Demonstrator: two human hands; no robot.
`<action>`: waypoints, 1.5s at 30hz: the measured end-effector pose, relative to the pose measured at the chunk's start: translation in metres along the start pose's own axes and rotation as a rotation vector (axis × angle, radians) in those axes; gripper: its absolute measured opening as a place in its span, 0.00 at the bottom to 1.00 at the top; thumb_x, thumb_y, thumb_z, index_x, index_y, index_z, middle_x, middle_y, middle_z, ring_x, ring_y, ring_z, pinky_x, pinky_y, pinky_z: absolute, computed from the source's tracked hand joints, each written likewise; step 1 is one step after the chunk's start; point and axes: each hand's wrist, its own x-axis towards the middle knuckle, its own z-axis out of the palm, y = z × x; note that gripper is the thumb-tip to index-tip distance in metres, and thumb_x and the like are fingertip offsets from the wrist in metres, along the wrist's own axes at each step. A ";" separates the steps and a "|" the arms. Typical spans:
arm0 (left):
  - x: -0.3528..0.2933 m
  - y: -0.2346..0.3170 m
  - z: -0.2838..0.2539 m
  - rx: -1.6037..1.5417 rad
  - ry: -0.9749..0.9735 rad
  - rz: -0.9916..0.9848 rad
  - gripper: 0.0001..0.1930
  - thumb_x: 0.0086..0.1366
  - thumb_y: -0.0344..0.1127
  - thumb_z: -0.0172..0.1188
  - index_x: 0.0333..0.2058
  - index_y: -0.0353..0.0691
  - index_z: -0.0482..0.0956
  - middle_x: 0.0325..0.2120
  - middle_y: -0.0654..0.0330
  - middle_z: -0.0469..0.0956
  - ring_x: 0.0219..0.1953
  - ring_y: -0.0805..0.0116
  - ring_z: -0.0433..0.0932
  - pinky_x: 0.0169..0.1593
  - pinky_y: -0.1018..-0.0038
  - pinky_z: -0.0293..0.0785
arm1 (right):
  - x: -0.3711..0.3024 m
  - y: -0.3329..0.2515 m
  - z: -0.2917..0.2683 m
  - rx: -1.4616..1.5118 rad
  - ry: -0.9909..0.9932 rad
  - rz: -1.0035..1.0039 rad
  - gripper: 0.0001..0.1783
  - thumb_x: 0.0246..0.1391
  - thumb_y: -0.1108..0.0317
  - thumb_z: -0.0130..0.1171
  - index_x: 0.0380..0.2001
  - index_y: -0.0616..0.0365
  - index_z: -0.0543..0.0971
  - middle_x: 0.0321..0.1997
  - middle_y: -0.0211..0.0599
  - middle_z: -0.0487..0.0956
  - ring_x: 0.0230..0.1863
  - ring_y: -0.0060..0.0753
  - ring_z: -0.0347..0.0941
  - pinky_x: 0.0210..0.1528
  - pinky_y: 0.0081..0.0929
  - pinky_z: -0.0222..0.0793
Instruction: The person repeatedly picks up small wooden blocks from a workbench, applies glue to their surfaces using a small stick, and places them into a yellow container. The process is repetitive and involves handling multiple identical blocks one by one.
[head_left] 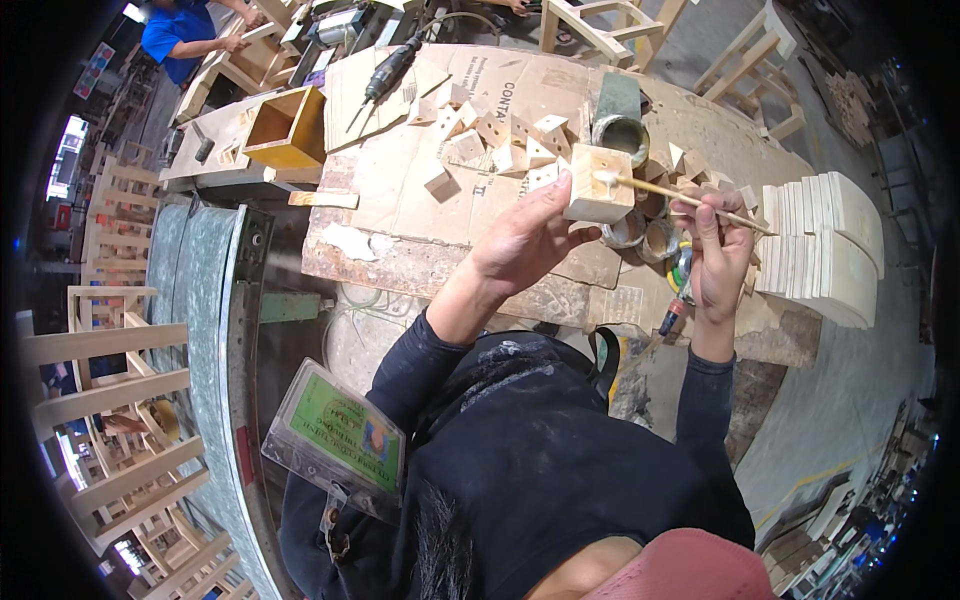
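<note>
My left hand [512,245] grips a pale wooden block [600,200] from its left side, over the near part of the bench. A thin wooden stick [655,188] is pinched in the fingers of my right hand [716,265]. Its left tip touches the block at a whitish smear, which looks like glue. Just behind the block stands a greenish open container [620,132], its rim coated with pale residue. Several small wooden corner blocks [492,128], some with drilled holes, lie loosely on the cardboard [400,205] beyond my left hand.
Stacked curved pale wood panels [850,260] stand right of my right hand. Small jars [660,240] sit below the block. A corded power screwdriver [390,72] and a yellow box [285,128] are back left. A conveyor [190,300] runs along the left; a blue-shirted person [180,35] works beyond.
</note>
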 end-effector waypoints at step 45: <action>0.000 0.002 0.011 -0.280 -0.099 -0.059 0.25 0.73 0.46 0.37 0.62 0.36 0.54 0.59 0.48 0.62 0.58 0.57 0.66 0.64 0.62 0.62 | -0.008 -0.013 -0.010 0.069 -0.006 -0.045 0.05 0.59 0.75 0.54 0.38 0.59 0.72 0.44 0.46 0.79 0.43 0.35 0.79 0.41 0.20 0.75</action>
